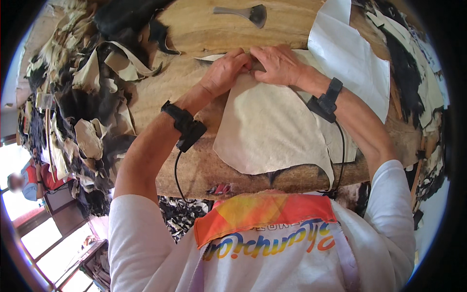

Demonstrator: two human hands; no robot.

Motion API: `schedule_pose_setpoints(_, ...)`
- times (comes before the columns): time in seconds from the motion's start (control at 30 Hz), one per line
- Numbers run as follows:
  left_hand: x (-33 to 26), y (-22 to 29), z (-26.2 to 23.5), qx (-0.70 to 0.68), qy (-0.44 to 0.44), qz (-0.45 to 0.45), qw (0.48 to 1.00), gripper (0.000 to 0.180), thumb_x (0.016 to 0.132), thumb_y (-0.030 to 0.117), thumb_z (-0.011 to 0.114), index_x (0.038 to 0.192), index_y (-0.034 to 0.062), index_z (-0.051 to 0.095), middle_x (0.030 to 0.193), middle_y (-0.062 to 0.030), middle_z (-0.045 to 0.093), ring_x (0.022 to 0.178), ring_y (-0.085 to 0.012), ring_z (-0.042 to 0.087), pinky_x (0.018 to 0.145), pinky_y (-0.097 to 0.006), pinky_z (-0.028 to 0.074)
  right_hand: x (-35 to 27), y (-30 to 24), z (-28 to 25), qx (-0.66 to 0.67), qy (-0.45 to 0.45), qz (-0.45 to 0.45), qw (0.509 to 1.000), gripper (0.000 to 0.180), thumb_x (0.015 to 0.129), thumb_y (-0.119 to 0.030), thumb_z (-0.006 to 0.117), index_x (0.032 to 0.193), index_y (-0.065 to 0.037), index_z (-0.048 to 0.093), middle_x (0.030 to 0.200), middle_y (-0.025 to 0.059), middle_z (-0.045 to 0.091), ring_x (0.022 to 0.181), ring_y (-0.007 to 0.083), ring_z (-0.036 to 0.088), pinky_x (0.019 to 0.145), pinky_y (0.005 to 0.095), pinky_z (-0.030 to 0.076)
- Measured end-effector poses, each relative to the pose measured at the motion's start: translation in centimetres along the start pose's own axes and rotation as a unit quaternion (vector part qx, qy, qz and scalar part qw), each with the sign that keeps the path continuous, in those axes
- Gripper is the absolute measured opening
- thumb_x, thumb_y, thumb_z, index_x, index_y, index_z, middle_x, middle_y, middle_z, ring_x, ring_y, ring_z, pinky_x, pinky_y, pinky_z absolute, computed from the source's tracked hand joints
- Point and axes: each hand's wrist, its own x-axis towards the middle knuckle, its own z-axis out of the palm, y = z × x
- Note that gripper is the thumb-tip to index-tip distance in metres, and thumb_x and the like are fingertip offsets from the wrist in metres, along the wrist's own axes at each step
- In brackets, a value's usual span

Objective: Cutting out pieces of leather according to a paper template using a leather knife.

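A cream piece of hide (275, 129) lies pale side up on a worn wooden work surface (194, 31), its lower edge curving to a thin tail on the right. At its upper edge my left hand (231, 70) and my right hand (279, 65) meet, fingers bent and pinching the hide between them. Fingertips and thumbs nearly touch, and the exact grip is partly hidden. Under the right forearm, more pale hide (340, 146) shows beneath the top piece. Beyond the hands rests a flat tool with a flared dark blade (258, 16), untouched.
A white sheet (348, 61) spreads at the upper right. Black and cream hide scraps (90, 109) pile up on the left, with more (408, 73) along the right. Small trimmings (187, 214) lie below the near edge. Another person (31, 182) is at the far left.
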Motion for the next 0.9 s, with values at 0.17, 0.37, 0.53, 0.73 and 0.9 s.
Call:
schedule_pose_setpoints(0.17,0.2,-0.5,0.3,-0.01,0.008,-0.004,1.0,0.014,0.076,-0.005,0.059,0.087,0.0028,0.054,0.088,-0.0107,0.054,0.083,-0.0302,0.059,0.071,-0.034,0.05,0.1,0.5,0.1,0.004,0.019,-0.025,1.0,0.029,0.07,-0.029,0.062,0.083,-0.005,0.053,0.072,0.0153,0.063,0.069,0.0341,0.062,0.061,0.0442,0.048)
schedule_pose_setpoints(0.37,0.3,-0.8,0.3,-0.022,0.03,0.004,0.999,0.012,0.076,-0.004,0.061,0.085,0.0013,0.055,0.085,-0.011,0.055,0.081,-0.0301,0.059,0.071,-0.034,0.049,0.0,-0.4,-0.2,0.051,0.022,-0.06,0.997,0.025,0.074,-0.025,0.06,0.087,-0.005,0.052,0.072,0.0155,0.063,0.069,0.0352,0.061,0.061,0.0441,0.048)
schedule_pose_setpoints(0.53,0.2,-0.8,0.1,-0.041,0.024,-0.023,0.999,0.01,0.076,0.001,0.061,0.084,0.0024,0.057,0.085,-0.0117,0.055,0.082,-0.0312,0.058,0.072,-0.036,0.047,0.1,-1.0,-1.0,0.029,-0.058,-0.012,0.998,0.029,0.079,-0.024,0.057,0.097,-0.003,0.047,0.074,0.0182,0.063,0.073,0.0362,0.062,0.063,0.0454,0.047)
schedule_pose_setpoints(0.73,0.3,-0.9,0.2,-0.064,0.025,-0.025,0.997,0.012,0.075,0.001,0.063,0.086,0.0018,0.059,0.085,-0.0123,0.056,0.082,-0.0311,0.058,0.071,-0.036,0.047,0.3,-1.9,-0.3,0.071,-0.046,0.006,0.996,0.035,0.082,-0.016,0.06,0.106,-0.005,0.038,0.079,0.0176,0.063,0.072,0.0401,0.06,0.061,0.0461,0.046)
schedule_pose_setpoints(0.9,0.3,-1.3,-0.1,-0.067,0.009,-0.03,0.997,0.016,0.075,-0.001,0.064,0.091,-0.0008,0.06,0.086,-0.0131,0.059,0.082,-0.0288,0.06,0.072,-0.034,0.048,-0.1,-2.9,-1.5,0.02,0.011,-0.017,1.0,0.029,0.082,-0.016,0.059,0.103,-0.004,0.042,0.087,0.0157,0.063,0.082,0.0338,0.061,0.065,0.043,0.047)
